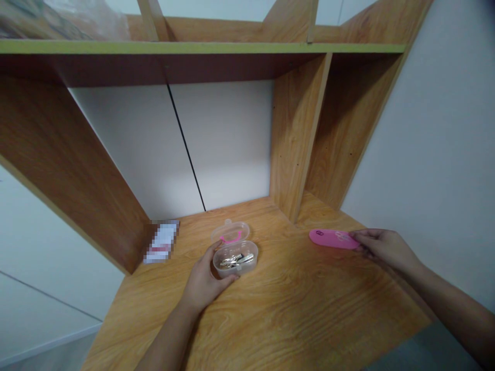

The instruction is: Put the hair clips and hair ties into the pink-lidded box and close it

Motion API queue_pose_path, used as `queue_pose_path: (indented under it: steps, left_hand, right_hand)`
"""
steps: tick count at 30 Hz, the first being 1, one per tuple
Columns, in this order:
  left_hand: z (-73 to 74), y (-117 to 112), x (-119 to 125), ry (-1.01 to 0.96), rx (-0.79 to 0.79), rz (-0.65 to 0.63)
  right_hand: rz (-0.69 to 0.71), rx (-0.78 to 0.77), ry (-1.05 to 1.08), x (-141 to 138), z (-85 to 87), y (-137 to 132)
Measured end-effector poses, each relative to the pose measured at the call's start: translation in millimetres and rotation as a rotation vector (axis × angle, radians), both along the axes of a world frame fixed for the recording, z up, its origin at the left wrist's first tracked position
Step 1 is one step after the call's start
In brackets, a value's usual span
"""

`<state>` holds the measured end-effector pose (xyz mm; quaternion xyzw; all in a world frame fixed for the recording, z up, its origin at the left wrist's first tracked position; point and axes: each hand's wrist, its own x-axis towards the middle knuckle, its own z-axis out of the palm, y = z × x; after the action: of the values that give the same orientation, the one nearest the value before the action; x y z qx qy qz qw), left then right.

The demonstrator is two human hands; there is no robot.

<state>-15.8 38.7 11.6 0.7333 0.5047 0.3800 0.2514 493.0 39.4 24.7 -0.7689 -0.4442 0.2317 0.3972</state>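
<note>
My left hand (204, 281) is curled around the left side of a small oval clear plastic box (247, 265), thumb at its front and fingers at its back. The box stands on the desk with its lid (220, 234) flipped open at the back; a pink handle (232, 238) shows on the lid. Several shiny metal pieces (235, 261) lie inside, too small to name surely. To the right, my right hand (381, 247) pinches one end of a flat pink strip with rounded ends (328, 238), which has dark rings and a pale pattern printed on it.
A blurred white packet or card (162, 242) lies at the back left of the wooden desk (278, 314). Upright wooden panels (296, 139) and a shelf (216, 48) frame the workspace. Clear plastic wrapping (85, 23) sits on the shelf at upper left. A pale wall stands right.
</note>
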Motion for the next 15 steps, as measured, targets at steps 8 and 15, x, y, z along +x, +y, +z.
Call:
queue_pose_path:
  steps: [8, 15]
  left_hand:
    - [-0.4, 0, 0, -0.029, -0.007, 0.003]
    - [-0.5, 0, 0, -0.039, -0.005, 0.003]
  right_hand:
    - [-0.086, 0.092, 0.703, 19, 16.3, -12]
    - [-0.030, 0.033, 0.896, 15, 22.2, -22]
